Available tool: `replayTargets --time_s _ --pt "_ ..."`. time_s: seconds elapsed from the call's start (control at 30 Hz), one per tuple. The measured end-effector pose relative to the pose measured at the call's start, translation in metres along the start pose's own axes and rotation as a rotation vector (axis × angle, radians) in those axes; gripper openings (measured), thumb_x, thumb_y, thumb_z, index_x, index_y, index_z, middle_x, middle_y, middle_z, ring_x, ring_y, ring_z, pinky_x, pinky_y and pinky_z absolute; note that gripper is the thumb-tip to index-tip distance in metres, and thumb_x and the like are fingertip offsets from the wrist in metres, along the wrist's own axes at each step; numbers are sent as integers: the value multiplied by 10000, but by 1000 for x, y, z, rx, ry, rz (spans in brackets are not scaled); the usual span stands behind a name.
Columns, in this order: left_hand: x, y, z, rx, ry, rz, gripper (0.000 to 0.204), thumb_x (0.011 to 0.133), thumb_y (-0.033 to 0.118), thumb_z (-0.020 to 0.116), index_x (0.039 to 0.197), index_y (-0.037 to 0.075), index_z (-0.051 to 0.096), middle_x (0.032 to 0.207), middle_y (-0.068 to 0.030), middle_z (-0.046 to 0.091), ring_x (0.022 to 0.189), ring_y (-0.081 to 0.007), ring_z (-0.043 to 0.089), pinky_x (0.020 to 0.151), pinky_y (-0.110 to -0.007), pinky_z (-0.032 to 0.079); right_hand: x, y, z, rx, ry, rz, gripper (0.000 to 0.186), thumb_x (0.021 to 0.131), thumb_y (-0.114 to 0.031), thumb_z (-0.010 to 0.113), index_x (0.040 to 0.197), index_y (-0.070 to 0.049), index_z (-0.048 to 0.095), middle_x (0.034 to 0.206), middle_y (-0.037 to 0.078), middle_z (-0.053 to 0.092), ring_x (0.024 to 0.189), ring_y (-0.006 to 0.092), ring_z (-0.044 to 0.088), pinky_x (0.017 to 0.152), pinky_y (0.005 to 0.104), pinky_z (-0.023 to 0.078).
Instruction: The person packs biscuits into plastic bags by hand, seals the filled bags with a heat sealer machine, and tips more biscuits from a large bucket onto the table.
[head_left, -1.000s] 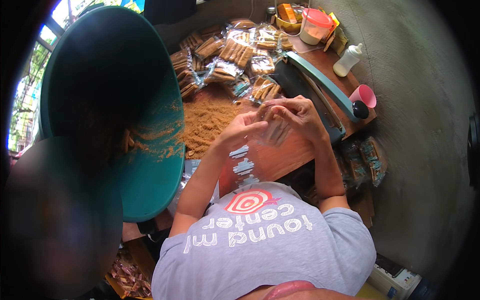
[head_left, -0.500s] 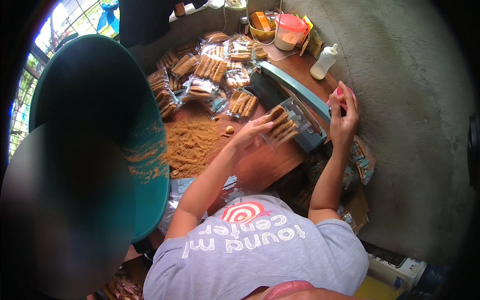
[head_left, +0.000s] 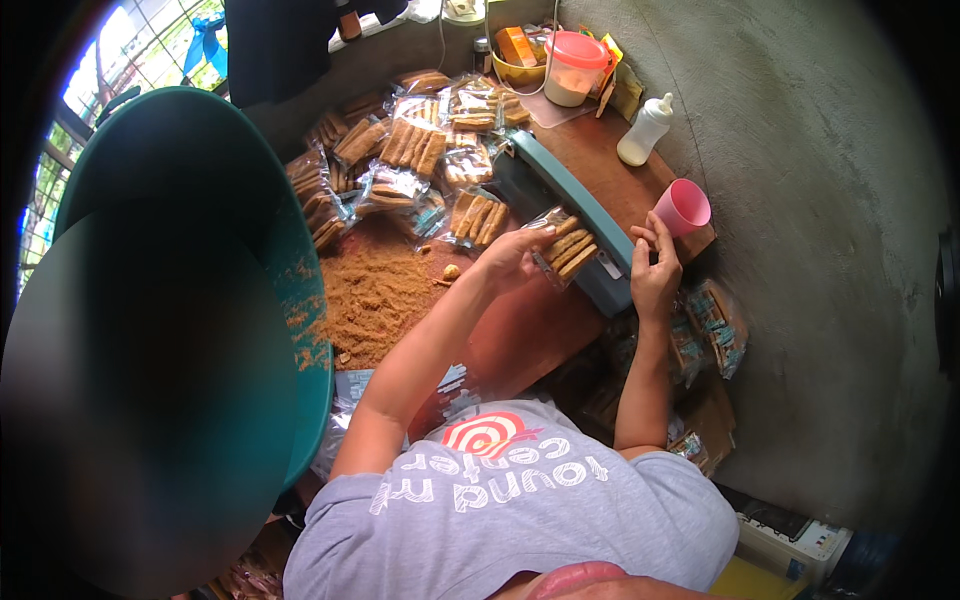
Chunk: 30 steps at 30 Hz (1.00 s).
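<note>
A clear packet of brown biscuit sticks (head_left: 572,250) is in my left hand (head_left: 515,256), pinched at its near left side. The packet's far end lies against a long grey-blue bar sealer (head_left: 600,288); I cannot tell whether its edge is under the bar. My right hand (head_left: 656,278) is beside the near end of the sealer's arm (head_left: 575,187), thumb and fingers apart, with nothing visible in them. Whether the thumb touches the arm is unclear. Just beyond those fingers stands a pink cup (head_left: 685,207).
Filled packets (head_left: 412,145) pile up at the back of the brown table (head_left: 500,335). Brown crumbs (head_left: 375,300) lie left of centre, beside a large tilted green basin (head_left: 315,400). Along the grey wall (head_left: 820,200) stand a feeding bottle (head_left: 646,130) and a red-lidded tub (head_left: 575,70).
My right hand has moved left and down from in front of the cup, which now shows fully. The sealer's arm has come down closer to its base. My left hand still holds the packet.
</note>
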<state>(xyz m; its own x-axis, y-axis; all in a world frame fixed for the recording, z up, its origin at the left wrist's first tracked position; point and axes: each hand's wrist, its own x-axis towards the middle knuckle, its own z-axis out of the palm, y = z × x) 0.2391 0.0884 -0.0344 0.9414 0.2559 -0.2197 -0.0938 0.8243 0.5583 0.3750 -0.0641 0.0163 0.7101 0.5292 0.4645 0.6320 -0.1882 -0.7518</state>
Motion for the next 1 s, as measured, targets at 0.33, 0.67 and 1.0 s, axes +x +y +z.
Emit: replayTargets --time_s 0.33,0.67,1.0 --pt "-12 -7 -16 11 70 -44 468 829 218 662 1221 47 473 1154 -86 557 1028 -212 573 864 -364 505 -5 9 6 41 60 -79 343 787 13 452 1104 20 582 909 147 666 876 251 648 781 341 489" --pt "-18 -14 -10 -15 97 -20 382 848 167 631 1189 55 500 1106 -75 584 969 -205 598 810 -341 518 -6 7 4 54 71 -64 300 809 11 460 1074 28 601 912 149 665 878 237 649 785 336 489" --pt "-12 -24 -8 40 151 36 352 861 177 619 1175 72 498 1081 -73 587 944 -182 596 780 -347 512 -7 -6 2 -165 201 -354 246 838 -11 503 1055 -16 621 939 84 672 943 228 620 851 351 451"
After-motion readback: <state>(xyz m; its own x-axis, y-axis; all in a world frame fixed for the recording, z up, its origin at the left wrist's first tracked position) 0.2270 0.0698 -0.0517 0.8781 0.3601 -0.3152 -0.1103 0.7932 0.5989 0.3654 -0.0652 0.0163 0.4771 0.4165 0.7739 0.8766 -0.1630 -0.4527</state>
